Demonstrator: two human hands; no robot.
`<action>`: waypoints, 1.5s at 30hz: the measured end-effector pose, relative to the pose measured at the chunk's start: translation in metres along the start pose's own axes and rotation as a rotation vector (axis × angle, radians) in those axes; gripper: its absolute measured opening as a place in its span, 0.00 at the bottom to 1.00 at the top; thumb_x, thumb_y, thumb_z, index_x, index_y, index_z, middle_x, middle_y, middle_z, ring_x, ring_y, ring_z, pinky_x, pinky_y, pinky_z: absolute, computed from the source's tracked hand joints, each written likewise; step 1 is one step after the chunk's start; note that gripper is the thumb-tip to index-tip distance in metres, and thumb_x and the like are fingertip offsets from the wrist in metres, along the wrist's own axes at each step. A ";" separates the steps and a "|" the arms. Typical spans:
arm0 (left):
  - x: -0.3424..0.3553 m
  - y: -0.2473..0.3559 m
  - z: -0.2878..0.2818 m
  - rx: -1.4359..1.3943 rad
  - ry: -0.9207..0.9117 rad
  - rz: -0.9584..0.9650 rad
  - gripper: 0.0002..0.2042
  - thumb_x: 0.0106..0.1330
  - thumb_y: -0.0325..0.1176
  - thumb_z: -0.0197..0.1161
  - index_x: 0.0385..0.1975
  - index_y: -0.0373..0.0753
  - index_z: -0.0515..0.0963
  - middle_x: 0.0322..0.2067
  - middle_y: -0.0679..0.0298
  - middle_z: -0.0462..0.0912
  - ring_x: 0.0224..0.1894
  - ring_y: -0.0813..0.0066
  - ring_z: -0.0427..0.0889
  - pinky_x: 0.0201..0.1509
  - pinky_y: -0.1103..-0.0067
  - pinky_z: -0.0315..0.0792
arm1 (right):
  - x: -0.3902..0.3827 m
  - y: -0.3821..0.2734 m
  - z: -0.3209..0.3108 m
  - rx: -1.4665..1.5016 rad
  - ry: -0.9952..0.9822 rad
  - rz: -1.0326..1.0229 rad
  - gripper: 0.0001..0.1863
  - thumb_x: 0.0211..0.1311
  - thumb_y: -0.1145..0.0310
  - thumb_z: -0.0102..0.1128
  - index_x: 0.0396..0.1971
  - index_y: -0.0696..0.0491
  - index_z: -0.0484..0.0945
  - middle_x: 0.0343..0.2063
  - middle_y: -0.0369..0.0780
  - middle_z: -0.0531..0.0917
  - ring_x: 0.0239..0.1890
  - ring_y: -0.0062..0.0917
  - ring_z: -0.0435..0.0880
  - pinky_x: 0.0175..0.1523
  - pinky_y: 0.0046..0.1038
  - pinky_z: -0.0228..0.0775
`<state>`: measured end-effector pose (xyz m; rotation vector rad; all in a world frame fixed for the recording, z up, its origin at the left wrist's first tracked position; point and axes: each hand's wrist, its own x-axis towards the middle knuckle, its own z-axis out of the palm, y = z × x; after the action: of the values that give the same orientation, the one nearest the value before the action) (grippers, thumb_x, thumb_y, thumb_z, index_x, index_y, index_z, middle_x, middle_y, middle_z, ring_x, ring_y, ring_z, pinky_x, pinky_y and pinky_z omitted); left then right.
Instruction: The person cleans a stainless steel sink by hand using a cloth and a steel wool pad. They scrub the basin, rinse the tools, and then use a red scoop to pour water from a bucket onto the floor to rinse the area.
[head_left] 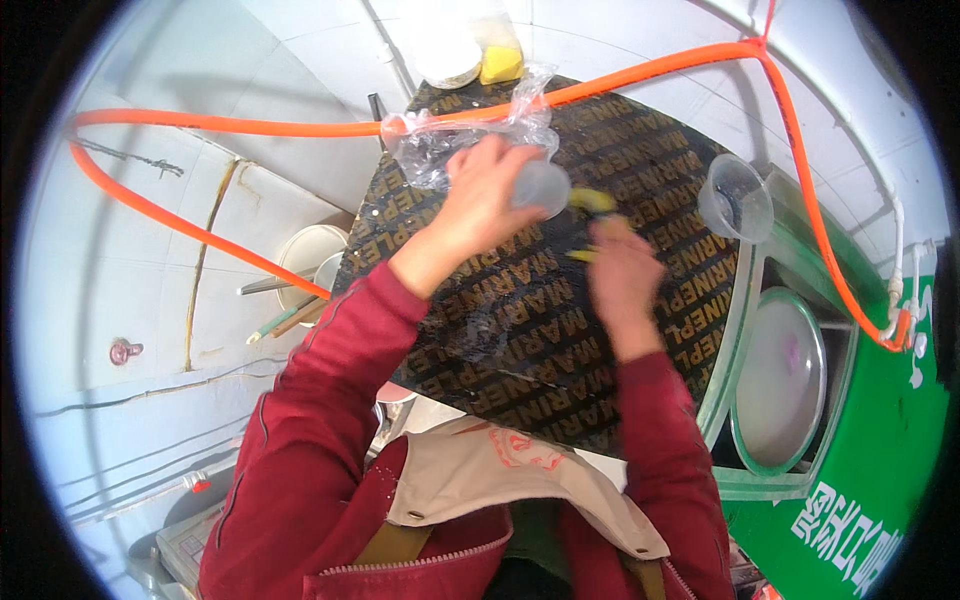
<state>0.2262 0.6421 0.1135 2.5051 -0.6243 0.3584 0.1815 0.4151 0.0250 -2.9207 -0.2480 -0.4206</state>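
Note:
My left hand (478,195) is closed around a translucent plastic cup (543,190), tilted over the far part of a dark, print-covered board (520,335). Just beyond that hand lies a crumpled clear plastic bag (425,152). To the right of the cup, my right hand (626,275) is smeared by motion. Its fingers are closed on a curved yellow-green thing (592,200), parts of which stick out past the hand; its kind is too blurred to tell. Another clear plastic tub (737,198) stands at the board's right edge.
An orange hose (640,75) loops across the far side above the board. On the right, a large round bowl (780,380) sits inside a green-edged frame. White buckets (310,255) with handled tools stand at the left, and a yellow packet (501,64) lies at the far edge.

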 end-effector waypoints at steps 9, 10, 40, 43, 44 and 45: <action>-0.021 -0.044 -0.039 -0.189 -0.203 -0.245 0.28 0.44 0.38 0.73 0.47 0.42 0.71 0.65 0.44 0.39 0.62 0.39 0.57 0.61 0.64 0.62 | -0.113 0.228 -0.069 -0.417 -0.059 0.603 0.18 0.65 0.65 0.44 0.53 0.53 0.70 0.49 0.46 0.74 0.47 0.39 0.73 0.49 0.36 0.68; -0.009 -0.047 -0.033 -0.187 -0.227 -0.249 0.28 0.44 0.39 0.73 0.47 0.41 0.71 0.65 0.43 0.39 0.62 0.39 0.58 0.61 0.65 0.63 | -0.115 0.223 -0.071 -0.452 -0.056 0.642 0.19 0.64 0.65 0.45 0.54 0.52 0.69 0.51 0.46 0.73 0.48 0.39 0.72 0.50 0.37 0.67; 0.033 0.109 0.031 -0.582 -0.014 -0.005 0.31 0.47 0.33 0.72 0.51 0.36 0.64 0.51 0.50 0.65 0.53 0.53 0.69 0.54 0.70 0.68 | -0.019 0.242 -0.044 2.091 0.236 1.178 0.16 0.56 0.75 0.50 0.46 0.61 0.66 0.33 0.43 0.78 0.17 0.16 0.69 0.16 0.15 0.63; 0.028 0.113 0.029 -0.670 -0.019 -0.067 0.32 0.45 0.32 0.72 0.51 0.36 0.64 0.48 0.52 0.66 0.51 0.54 0.70 0.53 0.70 0.68 | -0.061 0.230 -0.052 2.535 0.392 1.077 0.18 0.54 0.77 0.47 0.47 0.59 0.66 0.34 0.45 0.79 0.14 0.13 0.66 0.14 0.14 0.59; 0.029 0.115 0.028 -0.687 0.015 -0.048 0.32 0.45 0.31 0.72 0.51 0.36 0.64 0.48 0.52 0.66 0.51 0.54 0.70 0.53 0.70 0.69 | -0.064 0.218 -0.050 2.302 0.270 1.136 0.18 0.55 0.78 0.46 0.48 0.58 0.66 0.34 0.44 0.80 0.14 0.13 0.66 0.14 0.14 0.59; 0.030 0.117 0.026 -0.704 0.044 -0.031 0.32 0.45 0.31 0.72 0.52 0.36 0.64 0.48 0.52 0.66 0.51 0.54 0.70 0.52 0.70 0.69 | -0.061 0.206 -0.049 2.025 0.197 1.257 0.18 0.55 0.78 0.45 0.48 0.58 0.66 0.34 0.44 0.80 0.13 0.13 0.66 0.14 0.15 0.59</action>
<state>0.1972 0.5285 0.1531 1.8258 -0.5690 0.1429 0.1498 0.1967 0.0216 -0.6633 0.7192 -0.0360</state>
